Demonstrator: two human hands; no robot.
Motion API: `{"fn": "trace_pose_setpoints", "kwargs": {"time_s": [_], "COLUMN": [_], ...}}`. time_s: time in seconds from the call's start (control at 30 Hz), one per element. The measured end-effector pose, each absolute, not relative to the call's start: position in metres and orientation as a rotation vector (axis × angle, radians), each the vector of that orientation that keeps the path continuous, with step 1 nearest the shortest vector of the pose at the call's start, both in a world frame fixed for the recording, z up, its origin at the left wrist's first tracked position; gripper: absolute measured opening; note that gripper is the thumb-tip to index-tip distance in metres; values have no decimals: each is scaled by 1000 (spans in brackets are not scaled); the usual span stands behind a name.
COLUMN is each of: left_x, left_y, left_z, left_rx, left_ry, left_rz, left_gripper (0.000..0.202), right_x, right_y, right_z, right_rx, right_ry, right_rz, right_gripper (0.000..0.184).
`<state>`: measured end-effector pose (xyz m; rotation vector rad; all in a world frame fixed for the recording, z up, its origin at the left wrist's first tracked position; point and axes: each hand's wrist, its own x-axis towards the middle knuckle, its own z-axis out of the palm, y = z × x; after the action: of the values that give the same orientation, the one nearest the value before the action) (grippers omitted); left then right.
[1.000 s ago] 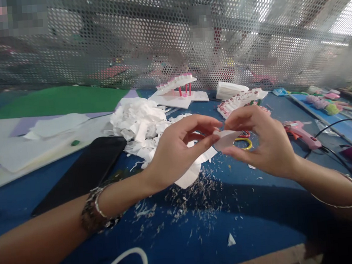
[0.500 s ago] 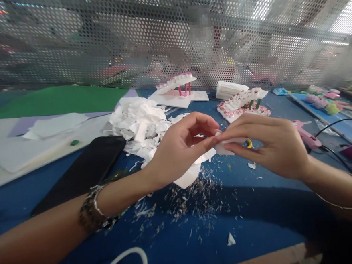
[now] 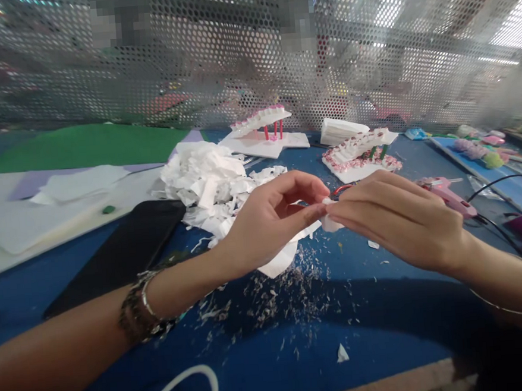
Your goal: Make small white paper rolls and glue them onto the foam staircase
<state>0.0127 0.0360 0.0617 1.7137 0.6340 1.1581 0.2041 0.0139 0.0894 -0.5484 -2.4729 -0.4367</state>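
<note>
While the left hand (image 3: 267, 228) pinched a small white piece (image 3: 332, 222) between thumb and fingertip, I saw the right hand (image 3: 405, 218) bring its fingers together against the opposite side; with that thumb hidden from my camera, I couldn't tell whether it gripped too. The piece sat between the hands, at the left one's fingertips and partly covered by the right's. I had white scraps (image 3: 206, 175) heaped beyond the left hand, a pink glue gun (image 3: 449, 189) beyond the right, and shavings (image 3: 272, 299) on the desk (image 3: 386, 329) below both.
</note>
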Motion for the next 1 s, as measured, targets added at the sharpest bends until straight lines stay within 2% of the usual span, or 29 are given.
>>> {"fn": "trace_pose_setpoints", "kwargs": {"time_s": [0.17, 0.43, 0.83, 1.0], "left_x": [13, 15, 14, 16], "left_y": [38, 38, 30, 23], "left_z": [61, 58, 58, 59], "left_rx": [1682, 1689, 1831, 1776], "left_ry": [644, 669, 630, 528], "left_rz": [1137, 1100, 1248, 1252], "left_gripper": [10, 11, 8, 24], "right_x": [207, 205, 197, 197], "right_y": [14, 16, 28, 26], "right_z": [96, 94, 88, 83], "right_rx": [-660, -617, -578, -550], "right_ry": [-2574, -2587, -2422, -2296], "right_rz": [-333, -548, -210, -158], "right_gripper": [15, 14, 9, 4]}}
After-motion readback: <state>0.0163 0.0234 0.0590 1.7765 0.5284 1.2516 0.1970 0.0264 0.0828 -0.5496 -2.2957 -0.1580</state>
